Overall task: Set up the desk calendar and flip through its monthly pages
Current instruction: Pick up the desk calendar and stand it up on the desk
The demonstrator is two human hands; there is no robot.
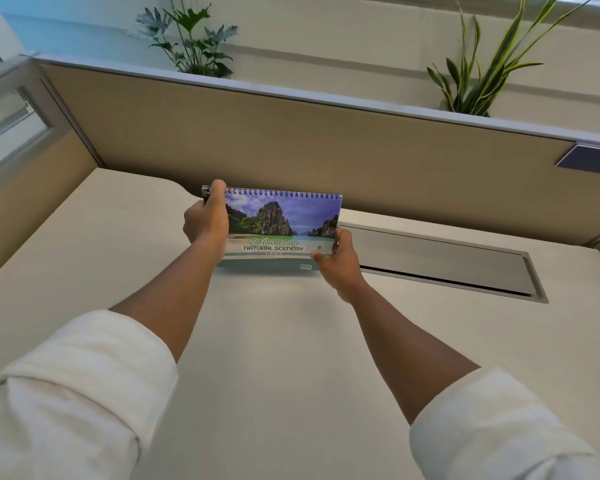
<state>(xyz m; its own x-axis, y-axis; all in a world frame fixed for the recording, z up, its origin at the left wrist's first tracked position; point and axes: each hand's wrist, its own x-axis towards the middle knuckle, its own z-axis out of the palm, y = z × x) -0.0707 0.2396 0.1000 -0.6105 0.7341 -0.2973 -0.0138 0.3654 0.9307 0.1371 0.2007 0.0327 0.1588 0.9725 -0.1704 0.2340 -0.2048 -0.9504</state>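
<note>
1. The desk calendar [281,225] stands upright at the far middle of the surface [274,341], cover facing near; spiral binding on top.
2. Left hand [207,221] grips its upper left corner; right hand [338,259] pinches its lower right corner.
3. A cable hatch [440,259] lies just right.

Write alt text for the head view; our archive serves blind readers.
Two hands hold a spiral-bound desk calendar upright on a pale desk: left hand at its top-left corner, right hand at its lower right.
</note>
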